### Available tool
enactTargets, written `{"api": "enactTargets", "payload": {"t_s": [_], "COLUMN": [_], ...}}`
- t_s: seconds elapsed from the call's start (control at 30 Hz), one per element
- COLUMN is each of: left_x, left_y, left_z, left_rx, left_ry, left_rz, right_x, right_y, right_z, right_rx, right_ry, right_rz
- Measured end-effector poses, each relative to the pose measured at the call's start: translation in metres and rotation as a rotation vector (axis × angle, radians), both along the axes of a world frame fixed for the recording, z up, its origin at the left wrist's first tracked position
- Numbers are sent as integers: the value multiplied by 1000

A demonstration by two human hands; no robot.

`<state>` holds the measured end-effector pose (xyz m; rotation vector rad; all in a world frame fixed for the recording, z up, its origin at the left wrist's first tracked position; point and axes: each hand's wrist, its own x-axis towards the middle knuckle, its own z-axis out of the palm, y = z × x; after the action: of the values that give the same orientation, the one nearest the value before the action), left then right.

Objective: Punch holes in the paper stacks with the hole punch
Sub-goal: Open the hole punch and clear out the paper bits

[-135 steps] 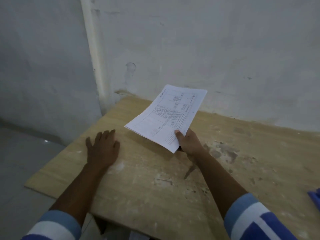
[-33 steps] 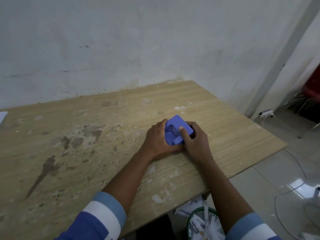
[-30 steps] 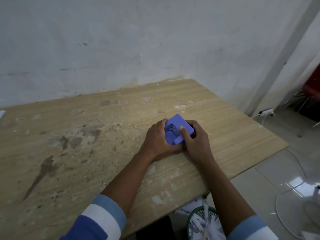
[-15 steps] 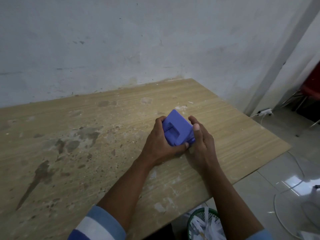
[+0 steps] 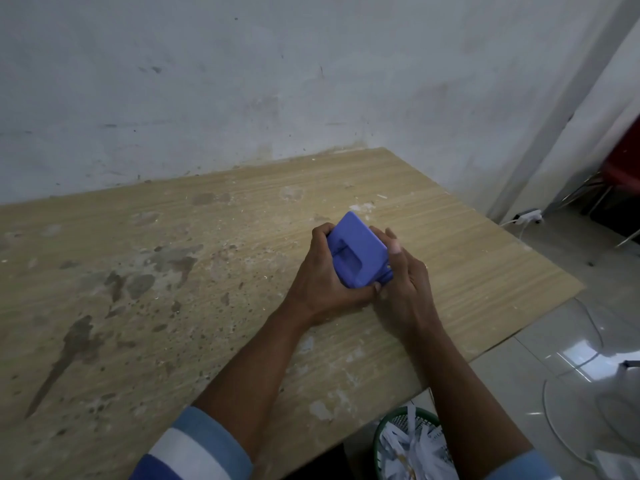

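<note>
A blue plastic hole punch (image 5: 358, 252) is tilted up on the right part of the wooden table (image 5: 138, 306), its flat face with a rectangular recess turned toward me. My left hand (image 5: 320, 282) wraps around its left side and bottom edge. My right hand (image 5: 403, 271) presses against its right side, fingers stretched up along it. No paper stack is in view.
The tabletop is stained and scuffed and its right edge runs close by my right hand. Below the front edge stands a green wastebasket (image 5: 391, 424) full of paper scraps. A power strip (image 5: 528, 214) lies on the tiled floor, and a fan base (image 5: 595, 403) stands at the right.
Both hands have tipped the hole punch up, so its flat recessed face now shows instead of its inner mechanism. My right thumb has left the front and the fingers lie along its side.
</note>
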<state>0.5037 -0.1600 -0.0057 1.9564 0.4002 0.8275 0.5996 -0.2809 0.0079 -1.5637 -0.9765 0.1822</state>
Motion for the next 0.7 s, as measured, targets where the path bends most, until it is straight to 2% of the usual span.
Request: {"api": "enactTargets", "payload": {"t_s": [0.13, 0.2, 0.27, 0.5, 0.63, 0.7], "left_x": [0, -1, -3, -4, -7, -7], "left_y": [-1, -1, 0, -3, 0, -1], "left_z": [2, 2, 1, 4, 4, 3], "left_rx": [13, -2, -20, -12, -16, -25], "left_ry": [13, 3, -1, 19, 19, 25], "left_rz": [3, 11, 12, 26, 48, 47], "right_x": [4, 3, -1, 5, 1, 0], "right_y": [-4, -5, -5, -6, -2, -4], "right_z": [3, 2, 4, 2, 3, 3], "right_rx": [22, -7, -3, 131, -4, -3], "right_ry": [-9, -16, 68, 189, 106, 78], "right_rz": [-159, -60, 80, -96, 67, 73]}}
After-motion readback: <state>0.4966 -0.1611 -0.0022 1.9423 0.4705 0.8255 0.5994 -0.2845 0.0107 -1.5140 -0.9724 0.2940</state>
